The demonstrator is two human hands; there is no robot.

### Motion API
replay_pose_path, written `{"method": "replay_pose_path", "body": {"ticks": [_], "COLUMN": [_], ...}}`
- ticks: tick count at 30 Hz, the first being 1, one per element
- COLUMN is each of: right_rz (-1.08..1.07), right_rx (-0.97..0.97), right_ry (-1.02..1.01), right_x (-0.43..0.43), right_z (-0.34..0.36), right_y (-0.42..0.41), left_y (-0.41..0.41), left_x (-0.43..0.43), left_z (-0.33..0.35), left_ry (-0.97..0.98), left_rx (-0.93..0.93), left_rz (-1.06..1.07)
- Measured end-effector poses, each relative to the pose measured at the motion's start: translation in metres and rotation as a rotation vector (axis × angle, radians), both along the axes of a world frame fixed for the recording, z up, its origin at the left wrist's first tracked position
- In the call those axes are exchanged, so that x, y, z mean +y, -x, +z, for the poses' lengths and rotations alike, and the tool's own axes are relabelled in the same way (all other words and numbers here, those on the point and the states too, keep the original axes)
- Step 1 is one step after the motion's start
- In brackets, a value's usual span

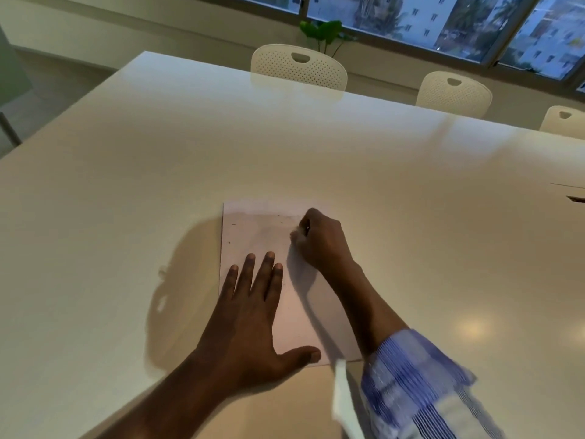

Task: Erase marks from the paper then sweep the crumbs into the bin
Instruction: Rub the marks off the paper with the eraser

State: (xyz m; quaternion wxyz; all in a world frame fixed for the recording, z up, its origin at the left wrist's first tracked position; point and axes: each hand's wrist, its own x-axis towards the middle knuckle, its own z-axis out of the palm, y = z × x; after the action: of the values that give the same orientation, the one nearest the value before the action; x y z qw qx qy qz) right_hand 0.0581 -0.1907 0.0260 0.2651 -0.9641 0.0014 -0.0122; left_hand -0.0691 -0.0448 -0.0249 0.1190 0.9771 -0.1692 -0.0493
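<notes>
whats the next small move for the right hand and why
Probably rub the small pale eraser, blurred in the right hand's grip, leftward over the pale rectangular paper sheet: a grey smudge and dark specks show there, and the flat left hand pins the sheet.

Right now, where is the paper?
Head view, centre: the paper lies flat on the table, under the left hand, the right hand at its upper right.

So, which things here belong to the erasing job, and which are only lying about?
Job: paper; left hand pressing it; right hand pinching a pale, blurred eraser.
Lying about: chairs; plant; white strip, purpose unclear.
</notes>
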Motion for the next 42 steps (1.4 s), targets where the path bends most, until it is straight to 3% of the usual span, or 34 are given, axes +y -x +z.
{"method": "replay_pose_path", "body": {"ticks": [3,6,9,14,18,27,36,42], "right_rz": [0.036,0.088,0.077,0.002,-0.011,0.071,-0.025,0.085], "right_rx": [0.045,0.081,0.017,-0.070,-0.004,0.048,-0.002,0.046], "right_ry": [0.032,0.060,0.091,0.070,0.065,0.058,0.134,0.064], "right_x": [-0.006,-0.027,-0.035,-0.014,-0.010,-0.038,-0.013,-0.039], "right_z": [0.007,-0.001,-0.010,-0.007,0.004,0.003,0.007,0.005], "right_y": [0.005,0.064,0.102,0.024,-0.014,0.140,-0.006,0.100], "left_y": [0.000,0.001,0.000,0.000,-0.001,-0.001,-0.001,0.000], "left_x": [-0.001,-0.001,0.000,0.001,0.000,0.000,0.000,0.002], "left_z": [0.000,-0.002,-0.004,-0.005,-0.004,-0.002,-0.001,-0.001], "left_ry": [0.014,0.009,0.034,0.045,0.029,0.010,-0.019,-0.006], "left_rx": [-0.003,-0.022,-0.037,-0.032,-0.032,-0.046,-0.029,-0.048], "left_rz": [0.001,0.000,0.002,0.004,0.005,0.004,0.003,0.000]}}
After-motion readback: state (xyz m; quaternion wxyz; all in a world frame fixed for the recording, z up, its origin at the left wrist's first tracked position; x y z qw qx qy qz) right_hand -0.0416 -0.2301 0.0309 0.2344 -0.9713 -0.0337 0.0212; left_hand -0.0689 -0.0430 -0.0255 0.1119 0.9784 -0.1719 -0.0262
